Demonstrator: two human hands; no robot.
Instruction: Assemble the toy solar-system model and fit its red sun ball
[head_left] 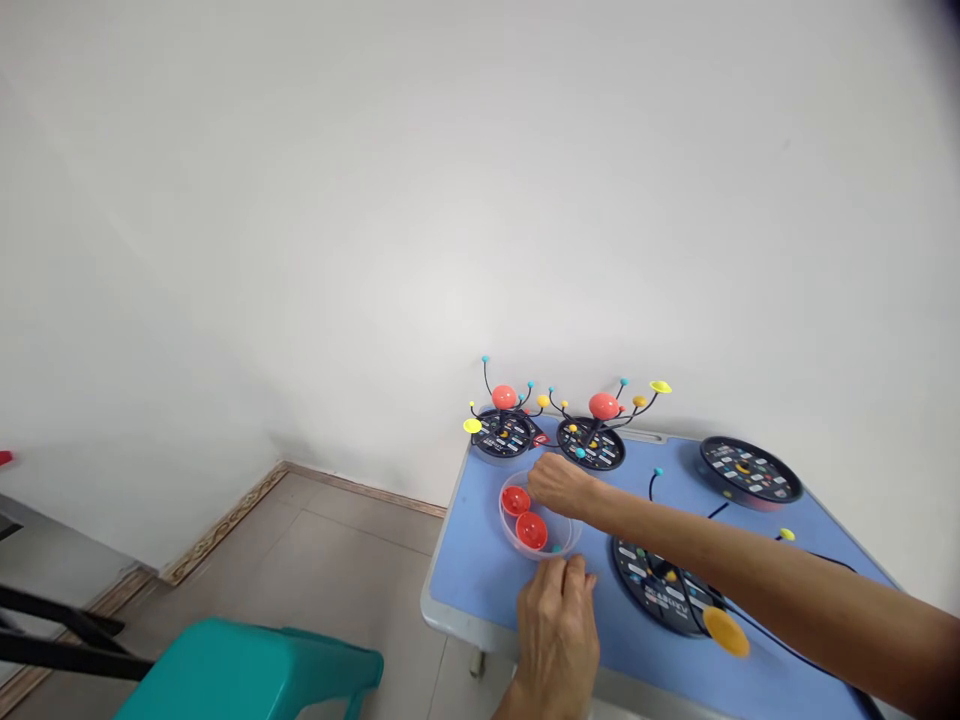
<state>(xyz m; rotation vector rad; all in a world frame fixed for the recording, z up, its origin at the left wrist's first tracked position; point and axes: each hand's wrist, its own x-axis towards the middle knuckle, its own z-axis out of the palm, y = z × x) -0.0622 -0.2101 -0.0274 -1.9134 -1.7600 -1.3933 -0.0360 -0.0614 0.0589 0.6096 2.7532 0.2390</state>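
Note:
A clear round plastic bowl (568, 548) sits on the blue table, with two red half-shells (532, 531) and a small teal ball (556, 548) inside. My right hand (559, 485) is curled over the bowl's far right side; its fingertips are hidden. Just in front of the near rim is my left hand (556, 615), fingers bent and pressed together, and what they hold, if anything, does not show. Under my right forearm stands a partly built planet model with a black round base (660, 600), bent black rods and an orange disc (726, 631).
Two planet models with red balls (504, 397) (604, 406) stand along the table's back edge by the wall. Another black round base (750, 470) lies at the back right. A teal plastic stool (225, 665) stands on the tiled floor left of the blue table (469, 560).

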